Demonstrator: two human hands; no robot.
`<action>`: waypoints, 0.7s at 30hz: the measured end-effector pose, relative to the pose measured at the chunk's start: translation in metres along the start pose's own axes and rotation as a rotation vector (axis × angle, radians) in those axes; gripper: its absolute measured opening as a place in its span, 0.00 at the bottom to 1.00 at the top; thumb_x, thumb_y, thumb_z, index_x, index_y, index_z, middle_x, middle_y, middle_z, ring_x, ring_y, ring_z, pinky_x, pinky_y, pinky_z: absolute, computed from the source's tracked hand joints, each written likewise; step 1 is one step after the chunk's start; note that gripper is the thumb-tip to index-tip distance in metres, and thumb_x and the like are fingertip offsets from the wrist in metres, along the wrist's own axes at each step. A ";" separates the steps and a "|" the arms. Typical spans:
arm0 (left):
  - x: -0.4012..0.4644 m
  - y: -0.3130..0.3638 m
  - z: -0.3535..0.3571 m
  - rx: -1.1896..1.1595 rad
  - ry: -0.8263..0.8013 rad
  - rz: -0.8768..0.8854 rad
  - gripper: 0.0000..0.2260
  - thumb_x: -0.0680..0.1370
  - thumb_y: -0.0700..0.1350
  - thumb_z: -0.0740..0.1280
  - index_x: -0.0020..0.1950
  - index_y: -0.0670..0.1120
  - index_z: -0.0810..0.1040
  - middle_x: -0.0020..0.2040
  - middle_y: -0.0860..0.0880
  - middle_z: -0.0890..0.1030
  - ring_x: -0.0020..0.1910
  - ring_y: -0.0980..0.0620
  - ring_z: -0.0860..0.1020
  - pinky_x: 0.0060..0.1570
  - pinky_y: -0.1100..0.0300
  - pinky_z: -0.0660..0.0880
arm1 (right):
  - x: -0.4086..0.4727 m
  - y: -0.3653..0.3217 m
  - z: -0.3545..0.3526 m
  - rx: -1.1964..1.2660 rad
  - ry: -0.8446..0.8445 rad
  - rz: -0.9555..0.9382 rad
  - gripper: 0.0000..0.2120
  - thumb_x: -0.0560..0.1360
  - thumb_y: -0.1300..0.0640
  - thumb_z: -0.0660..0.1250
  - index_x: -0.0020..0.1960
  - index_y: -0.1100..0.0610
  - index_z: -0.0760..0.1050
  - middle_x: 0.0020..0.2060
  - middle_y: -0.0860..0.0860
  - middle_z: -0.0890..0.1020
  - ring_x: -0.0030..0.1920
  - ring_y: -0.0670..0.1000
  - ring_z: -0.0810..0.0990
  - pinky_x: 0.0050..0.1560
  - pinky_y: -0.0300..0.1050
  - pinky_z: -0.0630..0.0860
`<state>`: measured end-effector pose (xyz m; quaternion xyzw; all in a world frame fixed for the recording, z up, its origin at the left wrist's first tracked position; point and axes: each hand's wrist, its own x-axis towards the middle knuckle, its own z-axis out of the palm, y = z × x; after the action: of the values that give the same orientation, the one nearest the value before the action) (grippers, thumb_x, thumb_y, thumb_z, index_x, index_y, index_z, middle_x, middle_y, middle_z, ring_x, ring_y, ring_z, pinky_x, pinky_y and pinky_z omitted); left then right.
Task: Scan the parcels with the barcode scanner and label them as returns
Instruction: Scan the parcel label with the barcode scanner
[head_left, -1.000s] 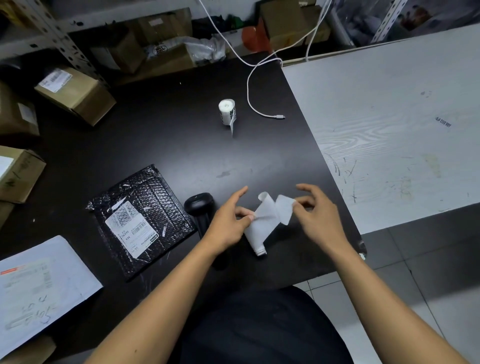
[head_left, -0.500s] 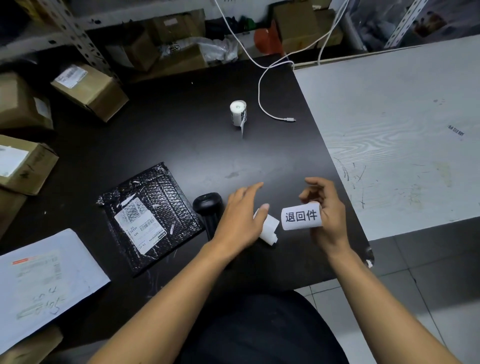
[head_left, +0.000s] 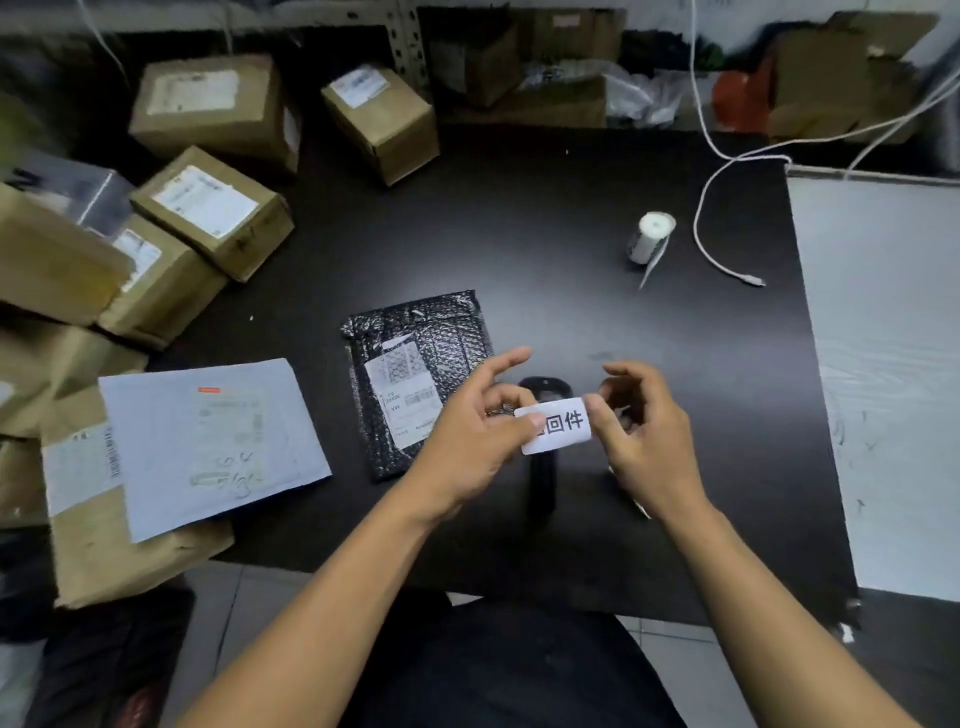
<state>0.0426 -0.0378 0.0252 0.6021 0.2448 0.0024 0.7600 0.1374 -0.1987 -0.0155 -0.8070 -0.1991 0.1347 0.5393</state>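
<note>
While both hands pinch return label (head_left: 557, 426), scanner (head_left: 543, 467) apparently beneath, bubble mailer (head_left: 415, 379) alongside

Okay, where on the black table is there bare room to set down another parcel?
The widest bare patch of the black table lies between the cardboard boxes, the label roll and the black bubble mailer. The left edge is crowded with boxes and a white mailer.

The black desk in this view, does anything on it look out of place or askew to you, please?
Nothing is damaged or spilled. The white charging cable lies loose with its plug end unconnected, and the label roll trails a loose strip. The grey mailer overhangs the desk edge, resting on a cardboard box.
</note>
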 end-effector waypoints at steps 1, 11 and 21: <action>-0.004 0.000 -0.013 0.023 0.043 -0.004 0.26 0.76 0.29 0.67 0.69 0.50 0.70 0.41 0.51 0.77 0.29 0.59 0.73 0.29 0.67 0.69 | 0.001 -0.005 0.011 0.039 -0.039 0.031 0.11 0.76 0.52 0.68 0.56 0.44 0.71 0.44 0.46 0.81 0.42 0.47 0.79 0.43 0.38 0.74; -0.012 -0.011 -0.094 0.189 0.189 -0.016 0.26 0.76 0.36 0.70 0.65 0.61 0.69 0.43 0.54 0.78 0.32 0.58 0.73 0.37 0.69 0.71 | 0.019 -0.052 0.094 0.319 -0.436 0.278 0.17 0.76 0.65 0.70 0.57 0.47 0.73 0.40 0.51 0.78 0.37 0.46 0.76 0.42 0.34 0.74; 0.039 -0.018 -0.114 0.406 0.256 -0.045 0.28 0.77 0.41 0.70 0.71 0.63 0.66 0.51 0.55 0.77 0.32 0.59 0.75 0.33 0.63 0.75 | 0.064 -0.047 0.120 -0.061 -0.308 0.235 0.16 0.74 0.63 0.71 0.57 0.48 0.73 0.40 0.44 0.78 0.31 0.43 0.74 0.37 0.35 0.73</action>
<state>0.0286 0.0732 -0.0238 0.7316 0.3480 0.0123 0.5861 0.1336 -0.0544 -0.0180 -0.8106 -0.1876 0.3124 0.4584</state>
